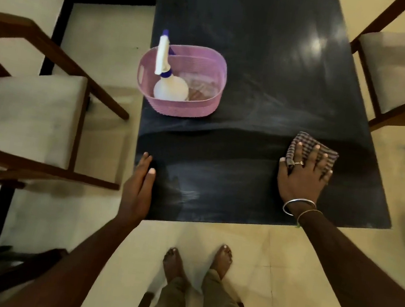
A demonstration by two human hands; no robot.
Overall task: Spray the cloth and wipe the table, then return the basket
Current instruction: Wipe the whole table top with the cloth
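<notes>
A dark, shiny table [256, 64] with pale wipe streaks fills the middle of the view. My right hand [301, 177] lies flat, fingers spread, pressing a folded checked cloth [326, 152] onto the table near its right edge. My left hand [140, 183] rests at the table's near left corner, fingers together, holding nothing. A pink plastic basket [220, 73] stands on the table's left side. Inside it a white spray bottle [170, 88] with a blue-tipped nozzle leans to the left.
A wooden chair [26, 111] with a pale cushion stands close to the table's left side. Another chair [403, 70] stands at the far right. My bare feet [195, 262] are on the cream tiled floor at the table's near edge.
</notes>
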